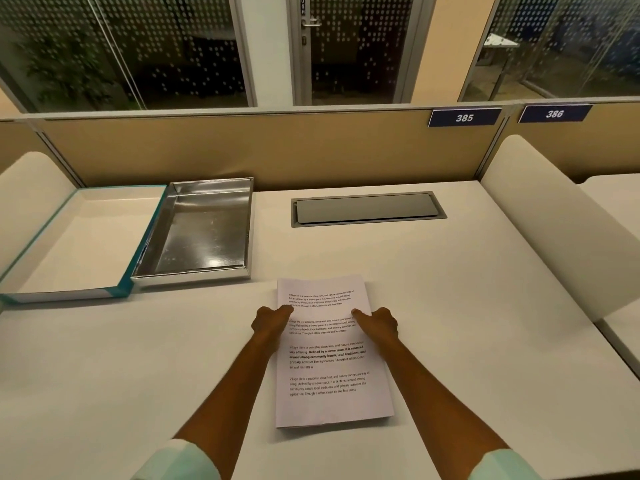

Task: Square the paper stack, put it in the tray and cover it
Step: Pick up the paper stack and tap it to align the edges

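Note:
A stack of printed white paper point(329, 375) lies flat on the desk in front of me, its long side running away from me. My left hand point(272, 322) grips the stack's left edge near the far end, thumb on top. On the right edge my right hand point(377, 323) holds it the same way. A shiny silver tray point(204, 233) sits empty at the far left of the stack. Beside it, further left, lies a teal-edged lid point(83, 244) with its white inside facing up.
A grey cable hatch point(367, 209) is set into the desk behind the paper. A tan partition point(242, 150) closes the back, with number plates 385 point(464, 117) and 386 point(554, 114). Cream side dividers point(554, 220) flank the desk.

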`<state>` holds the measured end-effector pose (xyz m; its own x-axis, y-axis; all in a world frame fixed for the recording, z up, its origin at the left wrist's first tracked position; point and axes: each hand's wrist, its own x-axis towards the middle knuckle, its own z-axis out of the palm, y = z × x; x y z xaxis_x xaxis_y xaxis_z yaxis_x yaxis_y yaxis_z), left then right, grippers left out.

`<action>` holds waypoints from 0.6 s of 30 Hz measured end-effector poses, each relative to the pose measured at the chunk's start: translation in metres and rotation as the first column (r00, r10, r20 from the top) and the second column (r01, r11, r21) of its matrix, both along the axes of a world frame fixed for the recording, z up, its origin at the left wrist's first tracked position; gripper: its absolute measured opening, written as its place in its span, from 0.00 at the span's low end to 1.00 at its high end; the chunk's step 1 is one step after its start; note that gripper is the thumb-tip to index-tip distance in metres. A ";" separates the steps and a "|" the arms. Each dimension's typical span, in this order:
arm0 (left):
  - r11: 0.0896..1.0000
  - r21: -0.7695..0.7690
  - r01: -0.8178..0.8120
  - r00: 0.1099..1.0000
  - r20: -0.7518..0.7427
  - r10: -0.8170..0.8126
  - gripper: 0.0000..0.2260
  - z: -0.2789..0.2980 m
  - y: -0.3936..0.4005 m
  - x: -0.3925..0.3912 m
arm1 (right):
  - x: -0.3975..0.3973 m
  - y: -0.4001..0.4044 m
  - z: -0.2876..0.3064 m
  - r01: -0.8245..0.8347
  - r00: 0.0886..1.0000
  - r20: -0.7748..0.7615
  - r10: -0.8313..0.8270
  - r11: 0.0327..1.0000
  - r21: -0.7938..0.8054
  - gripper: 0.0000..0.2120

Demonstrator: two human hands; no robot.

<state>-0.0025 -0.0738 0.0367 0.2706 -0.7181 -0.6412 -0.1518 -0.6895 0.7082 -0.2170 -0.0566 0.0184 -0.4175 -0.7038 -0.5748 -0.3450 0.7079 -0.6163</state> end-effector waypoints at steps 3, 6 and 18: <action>1.000 0.018 0.010 0.998 -0.062 -0.009 0.22 0.000 -0.004 0.002 | 0.001 0.001 0.002 0.037 0.999 0.035 -0.036 0.999 -0.027 0.22; 0.999 0.038 -0.002 0.995 -0.103 0.006 0.25 0.001 -0.006 0.002 | 0.001 0.002 0.002 0.048 0.997 0.054 -0.046 0.998 -0.038 0.19; 0.983 0.186 0.011 0.953 -0.301 0.046 0.13 0.002 -0.015 0.008 | 0.000 0.003 -0.003 0.025 0.997 0.081 -0.021 0.998 -0.052 0.23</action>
